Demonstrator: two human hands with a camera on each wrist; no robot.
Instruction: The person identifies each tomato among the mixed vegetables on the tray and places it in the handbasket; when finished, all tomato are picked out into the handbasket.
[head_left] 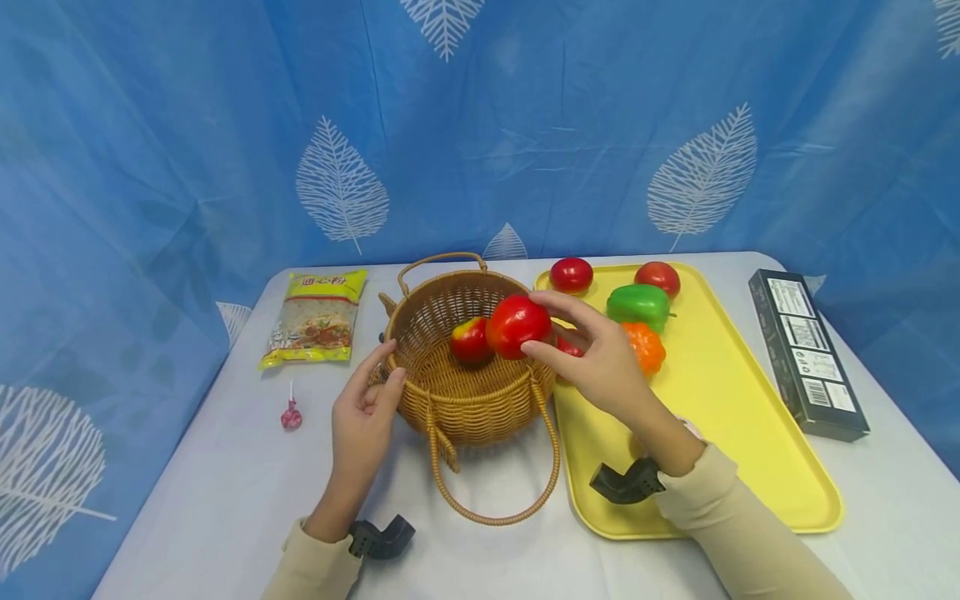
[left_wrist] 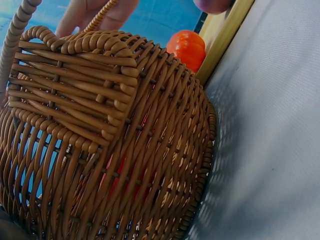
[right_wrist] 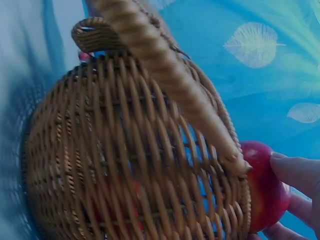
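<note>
My right hand (head_left: 603, 358) holds a red apple (head_left: 517, 327) between thumb and fingers, over the right part of a round wicker basket (head_left: 468, 417). In the right wrist view the apple (right_wrist: 265, 187) shows beside the basket's rim, thumb on its near side. My left hand (head_left: 366, 408) grips the basket's left rim with thumb and index finger. Inside the basket lies a red and yellow fruit (head_left: 471, 342). One basket handle (head_left: 495, 521) hangs down at the front, the other (head_left: 442, 257) stands up at the back.
On the right, a yellow tray (head_left: 750, 450) bears a green pepper (head_left: 637, 305), an orange pumpkin (head_left: 645, 348), a tomato (head_left: 660, 279) and other produce. A black box (head_left: 806, 354) lies beyond it. Leftward are a food packet (head_left: 315, 318) and a pink lollipop (head_left: 291, 415).
</note>
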